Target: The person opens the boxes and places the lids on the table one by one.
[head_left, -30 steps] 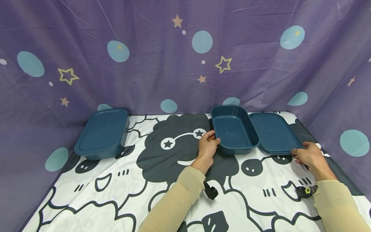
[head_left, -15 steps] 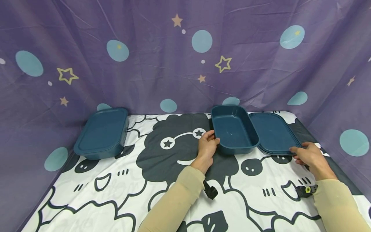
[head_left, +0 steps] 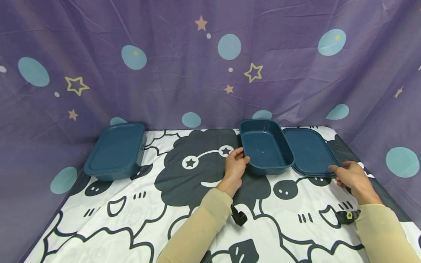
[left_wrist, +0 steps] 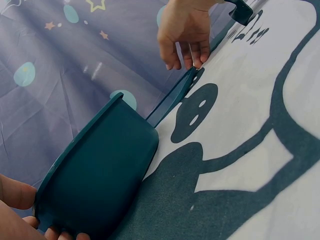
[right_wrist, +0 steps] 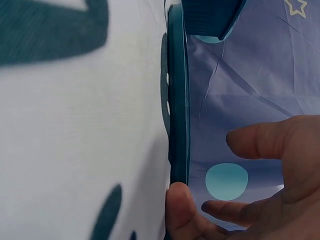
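Observation:
My left hand (head_left: 234, 168) grips the near left side of an uncovered blue plastic container (head_left: 265, 146). In the left wrist view its thumb is at the rim and its fingertips curl under the wall of the container (left_wrist: 100, 165). Flat on the cloth, right beside that container, lies a matching blue lid (head_left: 309, 151). My right hand (head_left: 352, 179) is at the lid's near right corner. In the right wrist view a fingertip (right_wrist: 180, 202) touches the end of the lid (right_wrist: 178, 100), while the thumb (right_wrist: 255, 141) stands apart from it.
A second blue container (head_left: 115, 149) with its lid on stands at the back left. The table is covered by a black and white cartoon cloth (head_left: 184, 219). Behind everything hangs a purple curtain (head_left: 177, 95) with stars and dots.
The lid's right corner has come down and shifted slightly left, away from my right thumb, so the pinch on it is released. The left hand and the container have stayed still.

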{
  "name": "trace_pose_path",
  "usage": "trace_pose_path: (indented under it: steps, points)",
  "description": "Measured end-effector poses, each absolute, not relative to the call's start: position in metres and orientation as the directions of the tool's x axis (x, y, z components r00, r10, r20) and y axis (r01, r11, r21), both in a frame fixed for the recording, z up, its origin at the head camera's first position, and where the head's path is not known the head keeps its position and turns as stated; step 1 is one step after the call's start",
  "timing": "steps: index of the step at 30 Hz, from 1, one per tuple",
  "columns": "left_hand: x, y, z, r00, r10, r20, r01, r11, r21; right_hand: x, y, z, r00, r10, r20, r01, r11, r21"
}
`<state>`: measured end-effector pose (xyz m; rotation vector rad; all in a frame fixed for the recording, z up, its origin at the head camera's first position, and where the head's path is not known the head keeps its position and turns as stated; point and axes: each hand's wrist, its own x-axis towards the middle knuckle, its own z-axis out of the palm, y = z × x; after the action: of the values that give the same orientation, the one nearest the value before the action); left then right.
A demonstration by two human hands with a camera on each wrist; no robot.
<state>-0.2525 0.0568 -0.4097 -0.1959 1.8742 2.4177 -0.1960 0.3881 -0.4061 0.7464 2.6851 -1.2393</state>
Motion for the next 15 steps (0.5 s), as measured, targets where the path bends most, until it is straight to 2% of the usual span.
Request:
trace_pose_path:
  steps: [15]
  points:
    - [-0.2518, 0.0566, -0.4095, -0.988, -0.025, -0.153, -0.142, -0.243, 0.96, -0.1956, 0.385, -0.4021, -0.862, 0.42, -0.283, 0.498, 0.599, -0.627]
